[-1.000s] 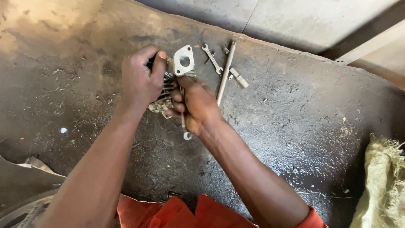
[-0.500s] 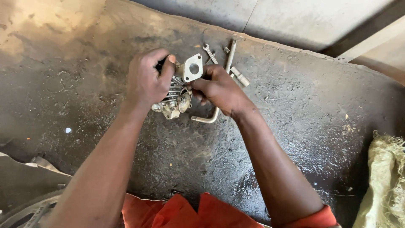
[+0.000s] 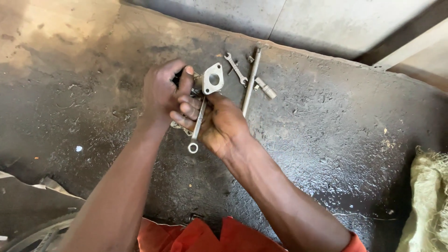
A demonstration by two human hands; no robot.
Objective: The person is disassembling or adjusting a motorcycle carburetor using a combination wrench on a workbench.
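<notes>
**Two hands on a metal part and a ring spanner over an oily floor**

The left hand (image 3: 161,91) is closed around a small grey metal engine part with a flat two-hole flange plate (image 3: 213,79). Its fingers are curled and pressed together around the body of the part, and the thumb lies up along the side next to the flange. Only the flange and a little of the part's body show past the fingertips; the rest is hidden inside the grip.

The right hand (image 3: 219,123) holds a slim steel ring spanner (image 3: 197,125). Its fingers are folded over the shaft and press it into the palm. The ring end hangs free below the fingers, and the upper end runs up toward the underside of the flange; whether it is seated on a fastener there cannot be told. The knuckles of the two hands are touching.

Beyond the fingertips, on the dark, oil-stained concrete floor (image 3: 326,140), lie a long thin steel rod (image 3: 250,84), a small open-ended steel spanner (image 3: 236,69) just beside it, and a short grey metal cylinder (image 3: 266,87) on the rod's other side. All three are apart from both hands.

A frayed pale sack (image 3: 427,200) lies well away from the right hand. Orange cloth (image 3: 196,235) shows beneath the forearms.
</notes>
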